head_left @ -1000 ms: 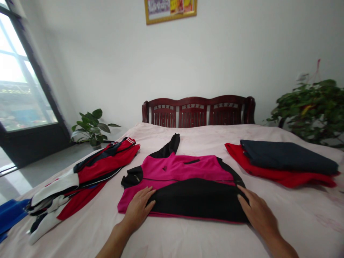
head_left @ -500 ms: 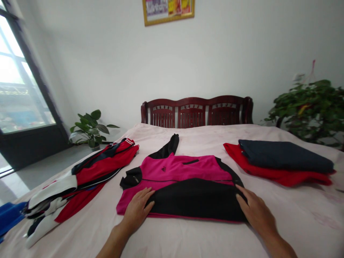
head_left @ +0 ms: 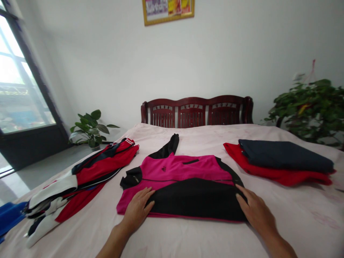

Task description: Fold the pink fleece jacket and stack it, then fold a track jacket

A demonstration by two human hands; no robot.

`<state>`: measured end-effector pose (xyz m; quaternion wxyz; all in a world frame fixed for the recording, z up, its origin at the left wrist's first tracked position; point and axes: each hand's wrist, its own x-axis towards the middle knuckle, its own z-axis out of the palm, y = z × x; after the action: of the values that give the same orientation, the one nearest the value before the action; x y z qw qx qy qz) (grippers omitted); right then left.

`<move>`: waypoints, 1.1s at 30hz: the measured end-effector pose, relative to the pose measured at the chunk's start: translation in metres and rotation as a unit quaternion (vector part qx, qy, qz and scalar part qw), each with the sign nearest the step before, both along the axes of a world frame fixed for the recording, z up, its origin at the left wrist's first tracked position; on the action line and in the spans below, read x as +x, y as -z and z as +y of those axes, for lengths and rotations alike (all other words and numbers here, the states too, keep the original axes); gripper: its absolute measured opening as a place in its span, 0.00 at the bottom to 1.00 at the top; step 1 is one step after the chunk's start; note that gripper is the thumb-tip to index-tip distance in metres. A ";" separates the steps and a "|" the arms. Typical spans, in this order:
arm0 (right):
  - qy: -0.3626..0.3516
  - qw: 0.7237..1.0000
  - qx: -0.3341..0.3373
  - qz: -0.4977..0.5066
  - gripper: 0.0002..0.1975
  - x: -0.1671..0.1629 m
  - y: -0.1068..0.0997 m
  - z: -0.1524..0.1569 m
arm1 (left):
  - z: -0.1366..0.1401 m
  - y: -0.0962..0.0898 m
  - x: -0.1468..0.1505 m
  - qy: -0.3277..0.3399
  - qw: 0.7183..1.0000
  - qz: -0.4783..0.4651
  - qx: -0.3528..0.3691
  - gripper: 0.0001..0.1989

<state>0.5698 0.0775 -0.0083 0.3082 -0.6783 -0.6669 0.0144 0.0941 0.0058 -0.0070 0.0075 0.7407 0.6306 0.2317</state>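
Observation:
A magenta and black zip jacket (head_left: 185, 168) lies flat on the bed, its collar toward the left. Its near black sleeve is folded across the front, while the far sleeve sticks out toward the headboard. My left hand (head_left: 138, 206) rests on the jacket's near shoulder, fingers stretched out and thumb apart, touching the folded sleeve. At the hem on the right, my right hand (head_left: 255, 208) lies with its fingertips on the black edge, thumb and fingers apart. Neither hand grips the cloth.
Unfolded red, white and navy clothes (head_left: 107, 165) lie in a heap on the left, beside a blue cloth (head_left: 12, 216). On the right, a navy folded garment (head_left: 285, 156) sits on a red one (head_left: 282, 176). A wooden headboard (head_left: 197, 111) and potted plants stand behind.

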 end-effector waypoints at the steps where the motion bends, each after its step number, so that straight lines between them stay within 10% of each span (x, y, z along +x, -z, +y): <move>1: 0.000 1.000 0.001 0.001 0.28 0.000 0.000 0.000 | 0.000 0.000 0.000 0.000 1.000 0.000 -0.001 0.21; 33: 0.014 0.999 -0.031 0.001 0.29 -0.002 -0.005 -0.001 | 0.001 0.003 -0.001 0.003 1.000 -0.011 0.007 0.21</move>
<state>0.5676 0.0769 -0.0035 0.2881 -0.6967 -0.6562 0.0317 0.0934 0.0068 -0.0100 0.0103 0.7401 0.6264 0.2444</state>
